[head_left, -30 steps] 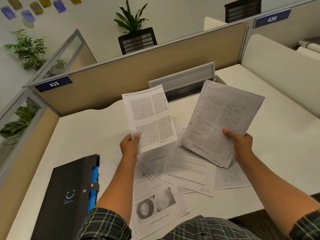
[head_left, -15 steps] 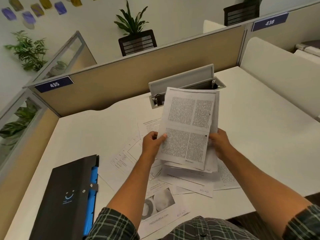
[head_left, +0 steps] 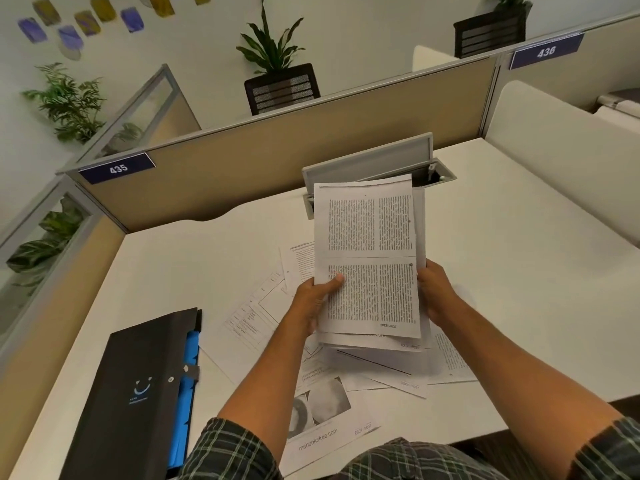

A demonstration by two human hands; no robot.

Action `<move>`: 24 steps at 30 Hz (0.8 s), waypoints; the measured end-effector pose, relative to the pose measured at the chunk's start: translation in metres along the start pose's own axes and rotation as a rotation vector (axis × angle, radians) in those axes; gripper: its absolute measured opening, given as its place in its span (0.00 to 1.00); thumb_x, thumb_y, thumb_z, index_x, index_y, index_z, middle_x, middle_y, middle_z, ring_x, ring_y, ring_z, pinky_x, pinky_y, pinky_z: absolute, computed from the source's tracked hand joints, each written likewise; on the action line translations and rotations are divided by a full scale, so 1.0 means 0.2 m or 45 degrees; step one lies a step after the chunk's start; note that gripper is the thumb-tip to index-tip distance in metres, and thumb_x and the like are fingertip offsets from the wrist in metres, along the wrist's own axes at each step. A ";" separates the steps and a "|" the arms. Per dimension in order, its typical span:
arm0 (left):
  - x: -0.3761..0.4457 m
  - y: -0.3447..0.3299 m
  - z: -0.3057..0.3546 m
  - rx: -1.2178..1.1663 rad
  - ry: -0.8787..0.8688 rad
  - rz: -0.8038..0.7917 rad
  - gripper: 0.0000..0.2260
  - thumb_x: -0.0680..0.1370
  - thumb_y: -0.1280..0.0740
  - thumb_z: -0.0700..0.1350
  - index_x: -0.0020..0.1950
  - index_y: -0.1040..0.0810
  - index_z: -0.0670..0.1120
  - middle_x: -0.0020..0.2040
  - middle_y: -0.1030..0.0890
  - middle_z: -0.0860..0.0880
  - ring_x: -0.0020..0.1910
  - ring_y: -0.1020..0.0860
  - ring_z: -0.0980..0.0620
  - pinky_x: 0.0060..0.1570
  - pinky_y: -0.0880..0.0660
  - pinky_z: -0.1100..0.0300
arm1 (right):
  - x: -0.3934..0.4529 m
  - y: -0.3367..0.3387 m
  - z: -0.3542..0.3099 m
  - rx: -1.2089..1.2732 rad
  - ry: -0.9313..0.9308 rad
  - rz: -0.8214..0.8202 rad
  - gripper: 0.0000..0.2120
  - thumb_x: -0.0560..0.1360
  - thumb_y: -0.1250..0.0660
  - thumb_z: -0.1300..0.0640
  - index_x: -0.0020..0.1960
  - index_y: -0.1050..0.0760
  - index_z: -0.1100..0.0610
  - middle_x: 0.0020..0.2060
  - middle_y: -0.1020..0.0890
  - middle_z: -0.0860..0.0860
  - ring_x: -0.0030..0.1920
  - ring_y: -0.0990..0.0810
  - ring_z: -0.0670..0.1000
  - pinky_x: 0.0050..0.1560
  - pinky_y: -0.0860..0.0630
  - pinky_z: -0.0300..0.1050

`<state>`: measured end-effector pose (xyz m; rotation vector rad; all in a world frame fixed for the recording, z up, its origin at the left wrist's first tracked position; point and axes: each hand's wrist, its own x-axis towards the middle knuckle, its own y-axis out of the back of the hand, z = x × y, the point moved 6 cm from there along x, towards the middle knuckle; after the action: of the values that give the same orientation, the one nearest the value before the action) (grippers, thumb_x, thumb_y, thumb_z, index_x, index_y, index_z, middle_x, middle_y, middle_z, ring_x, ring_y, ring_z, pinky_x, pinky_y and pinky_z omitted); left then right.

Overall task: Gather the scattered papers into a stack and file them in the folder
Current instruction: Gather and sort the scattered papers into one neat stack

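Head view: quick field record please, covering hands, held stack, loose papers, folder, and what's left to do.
left hand: grips the stack's left edge, thumb on top
right hand: grips the stack's right edge
held stack: several sheets, lifted off the desk, edges not yet squared
loose papers: several still spread on the desk beneath the hands
folder: black, closed, lying at the left, blue dividers showing
remaining: gather the rest, then file

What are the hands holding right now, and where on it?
Both hands hold a stack of papers: left hand on its lower left edge, right hand on its lower right edge.
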<state>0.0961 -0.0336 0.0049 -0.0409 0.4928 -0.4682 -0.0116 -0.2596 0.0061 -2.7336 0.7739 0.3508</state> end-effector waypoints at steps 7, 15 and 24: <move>0.01 0.02 -0.02 0.132 -0.077 0.014 0.15 0.72 0.21 0.44 0.58 0.16 0.46 0.53 0.12 0.47 0.52 0.14 0.47 0.51 0.18 0.51 | -0.03 -0.06 -0.05 0.210 0.097 -0.285 0.32 0.73 0.33 0.29 0.69 0.22 0.48 0.60 0.15 0.56 0.58 0.15 0.60 0.56 0.17 0.62; -0.06 -0.01 0.08 0.260 -0.263 -0.032 0.20 0.69 0.20 0.37 0.60 0.17 0.43 0.56 0.14 0.43 0.57 0.16 0.43 0.55 0.18 0.40 | -0.08 -0.04 -0.11 0.054 0.414 -0.180 0.16 0.63 0.18 0.49 0.49 0.13 0.51 0.51 0.12 0.54 0.50 0.12 0.57 0.45 0.14 0.52; -0.11 0.00 0.06 0.374 -0.426 -0.153 0.19 0.69 0.19 0.41 0.53 0.15 0.62 0.55 0.14 0.54 0.56 0.16 0.55 0.47 0.17 0.57 | -0.09 -0.06 -0.06 -0.130 0.355 -0.332 0.22 0.58 0.17 0.48 0.52 0.14 0.44 0.53 0.13 0.52 0.55 0.14 0.55 0.50 0.15 0.53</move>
<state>0.0840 -0.0242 0.0253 0.1330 0.0901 -0.6344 -0.0180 -0.2452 0.0250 -2.9714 0.4611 -0.0501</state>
